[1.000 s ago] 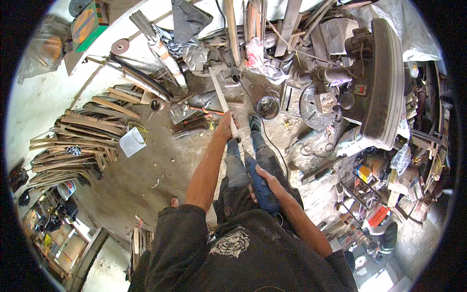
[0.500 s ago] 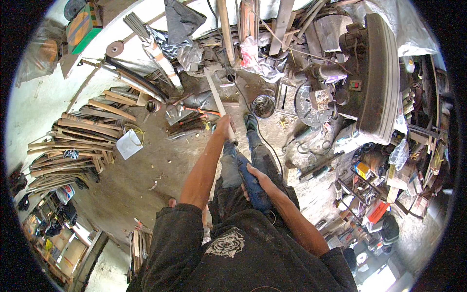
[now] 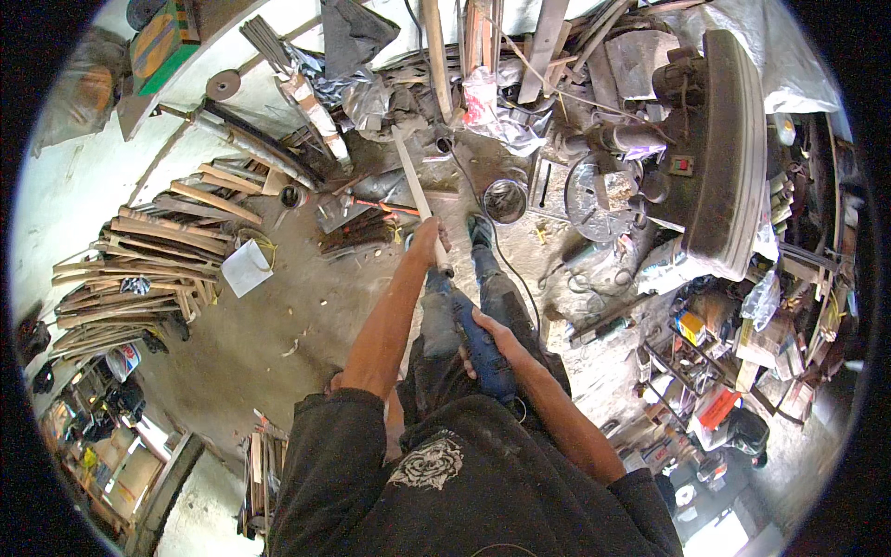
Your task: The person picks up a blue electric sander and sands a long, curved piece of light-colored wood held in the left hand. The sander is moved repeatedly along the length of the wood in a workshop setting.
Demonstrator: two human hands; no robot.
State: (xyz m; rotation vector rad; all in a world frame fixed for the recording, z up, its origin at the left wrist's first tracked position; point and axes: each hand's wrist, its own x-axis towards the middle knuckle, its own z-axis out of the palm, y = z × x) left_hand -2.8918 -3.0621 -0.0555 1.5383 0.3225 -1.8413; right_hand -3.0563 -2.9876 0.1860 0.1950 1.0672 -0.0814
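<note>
Blue tool (image 3: 486,357) slightly leftward in closed right grip (image 3: 494,332)

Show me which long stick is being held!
The pale stick, gripped near its closer end by the left hand. No hand touches the others, like the piled sticks at the picture's left.

Worn on the head, left of a side-by-side fisheye pair. Facing steeply down, nearest the dark shirt (image 3: 520,483) at the lower edge, farther from left hand (image 3: 429,245) and right hand (image 3: 501,336) mid-view, reaching past to floor (image 3: 246,357) and curving white wall (image 3: 97,209).
</note>
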